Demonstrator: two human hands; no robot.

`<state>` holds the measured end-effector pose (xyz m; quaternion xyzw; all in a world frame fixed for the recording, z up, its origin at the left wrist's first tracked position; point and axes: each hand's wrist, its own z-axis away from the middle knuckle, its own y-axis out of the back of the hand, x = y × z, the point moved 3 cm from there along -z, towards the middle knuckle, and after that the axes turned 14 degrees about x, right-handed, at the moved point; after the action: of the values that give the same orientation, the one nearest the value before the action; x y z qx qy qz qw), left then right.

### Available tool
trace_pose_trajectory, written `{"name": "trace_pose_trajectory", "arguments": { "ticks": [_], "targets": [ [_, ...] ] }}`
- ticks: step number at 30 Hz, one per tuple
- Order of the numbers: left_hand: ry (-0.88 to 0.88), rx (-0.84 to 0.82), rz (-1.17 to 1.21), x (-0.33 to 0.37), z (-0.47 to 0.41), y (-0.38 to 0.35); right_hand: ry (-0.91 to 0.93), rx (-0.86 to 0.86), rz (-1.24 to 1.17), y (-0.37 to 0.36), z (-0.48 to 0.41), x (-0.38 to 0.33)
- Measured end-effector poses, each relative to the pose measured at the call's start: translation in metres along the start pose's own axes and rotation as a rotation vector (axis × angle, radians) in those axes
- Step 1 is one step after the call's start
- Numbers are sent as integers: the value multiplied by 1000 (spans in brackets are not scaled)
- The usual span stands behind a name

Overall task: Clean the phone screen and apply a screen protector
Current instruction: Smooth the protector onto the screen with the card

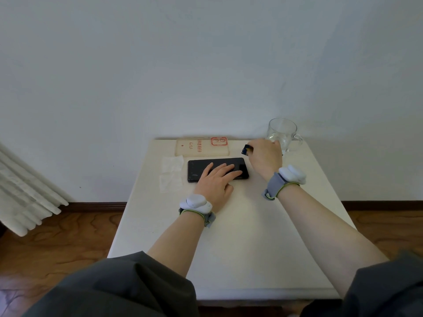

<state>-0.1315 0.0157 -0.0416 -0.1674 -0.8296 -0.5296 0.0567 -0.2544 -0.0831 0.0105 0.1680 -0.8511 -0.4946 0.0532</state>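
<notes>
Progress is hard to pin down: your phone (194, 170) lies flat across the far middle of the table (240, 236), screen dark, and you cannot tell from here whether the glass is already covered. Two crumpled white wipes (171, 165) lie just left of it, which suggests cleaning is under way or done. Your left hand (215, 181) rests on the screen with fingers straight, pinning it. Your right hand (265, 156) hangs just past the phone's right end, fingers curled round a small dark blue piece (246, 149), too small to identify. A flat pale packet (201, 147) sits at the far edge. A glass mug (283, 131) stands at the far right corner, close behind your right hand, so mind it. The near half of the table gives you room.
</notes>
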Motion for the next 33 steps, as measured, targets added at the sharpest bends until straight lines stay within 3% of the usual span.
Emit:
{"name": "trace_pose_trajectory", "arguments": {
  "ticks": [4,15,23,28,33],
  "targets": [
    [0,15,4,2,1,-1,99,-69,22,-2,10,-17],
    [-5,25,6,3,-1,1,137,-80,82,-6,16,-29],
    [4,23,0,2,0,3,-76,-22,-101,12,1,-5],
    [10,28,-3,1,1,2,-269,-262,-277,9,2,10],
    [7,31,0,2,-1,1,-348,-224,-317,-1,6,16]
  ]
}}
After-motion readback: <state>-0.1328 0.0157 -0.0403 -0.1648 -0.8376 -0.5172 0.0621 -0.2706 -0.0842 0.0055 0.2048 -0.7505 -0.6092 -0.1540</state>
